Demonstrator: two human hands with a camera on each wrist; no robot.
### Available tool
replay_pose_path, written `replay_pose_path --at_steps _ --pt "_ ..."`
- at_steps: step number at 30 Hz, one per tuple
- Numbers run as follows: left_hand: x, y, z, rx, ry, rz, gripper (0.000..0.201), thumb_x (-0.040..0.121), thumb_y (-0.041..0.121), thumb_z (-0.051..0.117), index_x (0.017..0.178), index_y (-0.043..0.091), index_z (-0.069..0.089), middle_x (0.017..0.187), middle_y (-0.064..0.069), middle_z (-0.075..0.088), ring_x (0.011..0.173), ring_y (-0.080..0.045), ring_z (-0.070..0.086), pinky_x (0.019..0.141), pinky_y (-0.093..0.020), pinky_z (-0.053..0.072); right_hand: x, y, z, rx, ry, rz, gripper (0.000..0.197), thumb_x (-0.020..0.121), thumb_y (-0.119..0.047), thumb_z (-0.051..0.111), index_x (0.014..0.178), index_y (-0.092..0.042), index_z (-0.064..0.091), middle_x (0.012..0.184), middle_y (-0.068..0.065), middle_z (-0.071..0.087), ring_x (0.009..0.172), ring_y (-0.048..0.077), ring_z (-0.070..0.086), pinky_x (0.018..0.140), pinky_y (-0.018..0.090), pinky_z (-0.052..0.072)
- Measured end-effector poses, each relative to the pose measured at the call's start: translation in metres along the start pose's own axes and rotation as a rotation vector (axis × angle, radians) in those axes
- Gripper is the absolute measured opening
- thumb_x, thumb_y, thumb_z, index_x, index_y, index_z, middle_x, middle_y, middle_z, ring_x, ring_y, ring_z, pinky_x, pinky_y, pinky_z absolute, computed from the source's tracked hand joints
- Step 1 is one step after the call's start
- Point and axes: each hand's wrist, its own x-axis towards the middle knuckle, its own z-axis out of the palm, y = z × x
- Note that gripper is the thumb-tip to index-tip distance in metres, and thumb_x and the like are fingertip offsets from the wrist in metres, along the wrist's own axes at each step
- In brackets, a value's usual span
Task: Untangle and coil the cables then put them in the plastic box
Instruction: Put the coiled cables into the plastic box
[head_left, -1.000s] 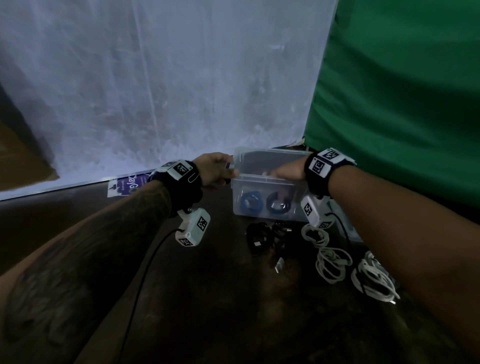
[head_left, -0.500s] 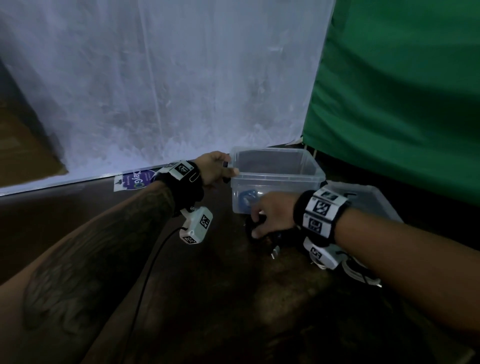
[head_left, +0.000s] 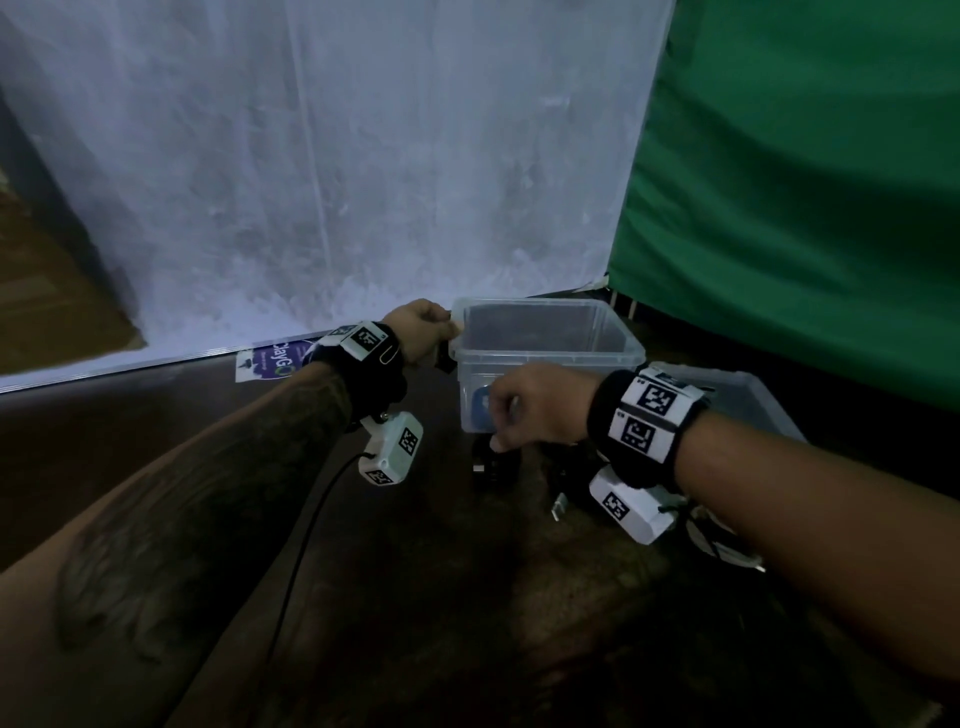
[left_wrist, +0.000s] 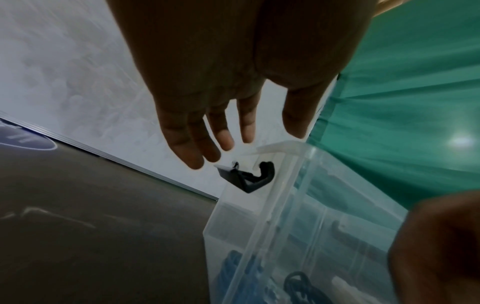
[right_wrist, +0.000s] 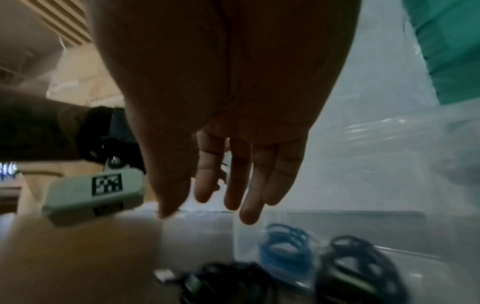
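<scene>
A clear plastic box (head_left: 545, 356) stands on the dark table with a blue coil (head_left: 480, 410) and a black coil (right_wrist: 358, 267) inside. My left hand (head_left: 423, 332) rests at the box's left rim, thumb on the edge; in the left wrist view its fingers (left_wrist: 197, 148) hang straight beside the box (left_wrist: 280, 205). My right hand (head_left: 506, 421) hovers in front of the box, just above a black cable bundle (head_left: 493, 467). The right wrist view shows its fingers (right_wrist: 249, 205) straight, holding nothing. White cables (head_left: 727, 551) lie mostly hidden under my right forearm.
The box's lid (head_left: 748, 395) lies to the right of the box. A black latch clip (left_wrist: 246, 176) hangs on the box's left end. A purple label (head_left: 270, 358) lies at the table's back edge. A green cloth (head_left: 805, 182) hangs close behind on the right.
My right hand came out of the box and dropped in front of it, over the black cables. The left hand stayed at the box's rim.
</scene>
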Motion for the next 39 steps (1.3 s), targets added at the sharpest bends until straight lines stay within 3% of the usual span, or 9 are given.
replay_pose_path --at_steps 6,13,18,21,23,28,33,36,39 --pt "-0.001 0.002 0.016 -0.057 -0.075 0.033 0.011 0.098 0.013 0.048 0.106 0.014 0.055 0.088 -0.008 0.059 0.063 -0.014 0.054 0.048 -0.017 0.046 0.015 -0.002 0.027 -0.215 -0.181 0.065 0.046 0.098 -0.018 0.052 0.143 -0.023 0.045 0.148 0.008 0.045 0.132 0.027 0.047 0.103 0.036 0.039" --pt "-0.005 0.001 0.017 -0.184 -0.071 0.002 0.014 0.098 0.015 0.049 0.110 0.013 0.058 0.082 -0.011 0.058 0.062 -0.018 0.052 0.039 -0.015 0.041 0.024 -0.004 0.034 -0.166 -0.171 -0.042 0.037 0.091 -0.016 0.066 0.127 -0.019 0.061 0.128 0.002 0.061 0.118 0.021 0.058 0.087 0.025 0.042" --pt "-0.005 -0.003 0.014 -0.224 -0.082 0.017 0.017 0.099 0.014 0.048 0.112 0.013 0.059 0.074 -0.006 0.058 0.042 -0.004 0.056 0.038 -0.015 0.043 0.004 0.010 -0.021 0.089 0.153 -0.077 0.028 0.085 -0.026 0.075 0.112 -0.023 0.069 0.103 -0.004 0.069 0.089 0.010 0.062 0.076 0.026 0.048" --pt "-0.006 -0.004 0.013 -0.280 -0.094 -0.027 0.021 0.098 0.018 0.051 0.116 0.015 0.060 0.079 -0.007 0.061 0.056 -0.014 0.060 0.040 -0.019 0.048 0.003 0.042 -0.068 0.163 0.477 0.028 0.026 0.081 -0.025 0.080 0.105 -0.015 0.072 0.092 0.004 0.072 0.079 0.013 0.062 0.068 0.021 0.045" --pt "-0.006 -0.004 0.013 -0.298 -0.132 -0.059 0.022 0.097 0.021 0.051 0.117 0.020 0.061 0.086 -0.010 0.063 0.064 -0.021 0.060 0.042 -0.025 0.051 0.010 0.066 -0.085 0.110 0.562 0.153 0.026 0.078 -0.021 0.083 0.100 -0.014 0.071 0.090 0.005 0.070 0.079 0.017 0.062 0.068 0.022 0.045" --pt "-0.002 -0.004 0.020 -0.308 -0.121 -0.033 0.020 0.098 0.021 0.050 0.114 0.023 0.061 0.094 -0.013 0.063 0.067 -0.023 0.058 0.041 -0.024 0.050 0.038 0.096 -0.083 -0.339 0.163 0.282 0.026 0.076 -0.014 0.079 0.102 -0.018 0.074 0.101 0.003 0.072 0.094 0.024 0.065 0.075 0.025 0.047" --pt "-0.002 -0.007 0.021 -0.330 -0.105 -0.026 0.014 0.097 0.022 0.052 0.109 0.024 0.060 0.088 -0.007 0.062 0.068 -0.023 0.058 0.043 -0.024 0.052 0.055 0.104 -0.072 -0.432 -0.196 0.170 0.032 0.092 -0.009 0.061 0.122 -0.016 0.069 0.120 0.005 0.069 0.102 0.022 0.062 0.060 0.004 0.038" --pt "-0.002 -0.008 0.021 -0.332 -0.102 -0.024 0.013 0.097 0.025 0.053 0.107 0.025 0.061 0.088 -0.007 0.063 0.067 -0.023 0.059 0.045 -0.026 0.053 0.052 0.104 -0.065 -0.440 0.024 0.162 0.027 0.094 -0.021 0.060 0.119 -0.020 0.070 0.119 0.003 0.070 0.108 0.024 0.063 0.084 0.022 0.045" --pt "-0.002 -0.007 0.022 -0.345 -0.098 -0.031 0.017 0.098 0.026 0.052 0.111 0.024 0.061 0.089 -0.006 0.062 0.069 -0.023 0.058 0.053 -0.031 0.053 0.031 0.091 -0.061 -0.190 0.378 0.033 0.008 0.088 -0.026 0.066 0.093 -0.020 0.070 0.088 -0.002 0.069 0.087 0.021 0.065 0.076 0.027 0.048"
